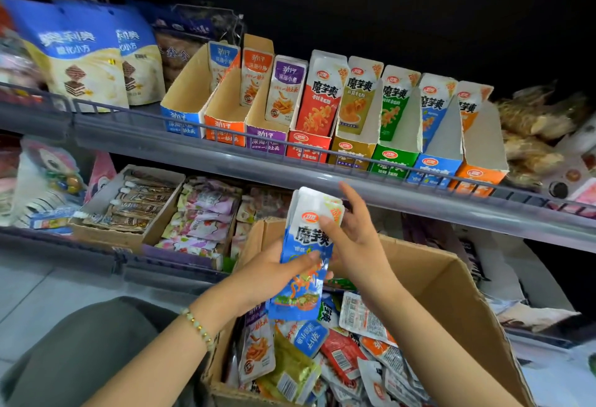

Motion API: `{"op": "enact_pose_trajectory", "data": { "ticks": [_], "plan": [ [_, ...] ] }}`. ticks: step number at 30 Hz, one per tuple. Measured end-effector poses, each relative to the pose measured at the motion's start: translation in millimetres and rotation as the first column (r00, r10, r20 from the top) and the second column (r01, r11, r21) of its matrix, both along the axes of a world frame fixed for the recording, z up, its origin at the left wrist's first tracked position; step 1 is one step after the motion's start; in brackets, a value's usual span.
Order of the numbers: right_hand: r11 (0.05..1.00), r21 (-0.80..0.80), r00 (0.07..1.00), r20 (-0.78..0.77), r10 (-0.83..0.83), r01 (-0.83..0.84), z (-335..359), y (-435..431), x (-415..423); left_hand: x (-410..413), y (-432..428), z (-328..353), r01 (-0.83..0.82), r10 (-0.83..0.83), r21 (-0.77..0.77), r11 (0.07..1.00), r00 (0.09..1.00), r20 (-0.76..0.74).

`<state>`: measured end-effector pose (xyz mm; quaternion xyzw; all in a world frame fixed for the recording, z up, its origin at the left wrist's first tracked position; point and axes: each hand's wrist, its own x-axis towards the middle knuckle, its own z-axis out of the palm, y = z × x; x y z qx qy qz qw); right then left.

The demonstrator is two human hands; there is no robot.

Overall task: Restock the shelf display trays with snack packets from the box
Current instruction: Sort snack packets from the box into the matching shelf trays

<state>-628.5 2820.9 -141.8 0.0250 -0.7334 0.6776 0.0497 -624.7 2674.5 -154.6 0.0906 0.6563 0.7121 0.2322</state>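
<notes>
A stack of blue snack packets (304, 245) stands upright above the cardboard box (451, 281). My left hand (274, 273) grips the stack's lower half, thumb across the front. My right hand (350, 229) holds the top right edge, thumb on the front and fingers behind. The box below is full of mixed loose packets (325, 352) in red, blue, green and purple. On the upper shelf stands a row of display trays: blue (182, 123), orange (224, 131), purple (266, 140), red (308, 148), yellow (350, 153), green (392, 160), blue (433, 169) and orange (477, 177).
The grey shelf rail (290, 168) runs in front of the trays. Large blue wafer bags (80, 52) stand at the left. The lower shelf holds a cardboard tray of brown packets (129, 206) and pink-purple packets (203, 219). Bagged goods (535, 129) lie at the right.
</notes>
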Motion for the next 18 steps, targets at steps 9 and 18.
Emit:
{"op": "enact_pose_trajectory", "data": {
  "ticks": [9, 18],
  "plan": [
    [0.998, -0.055, 1.0, 0.03, -0.005, 0.007, 2, -6, 5, 0, 1, 17, -0.095, 0.062, -0.161, 0.982, 0.978, -0.201],
    [0.922, -0.215, 0.938, -0.061, -0.341, 0.322, 16, 18, -5, -3, 23, 9, -0.078, 0.058, -0.069, 0.995, 0.968, -0.245]
  ]
}}
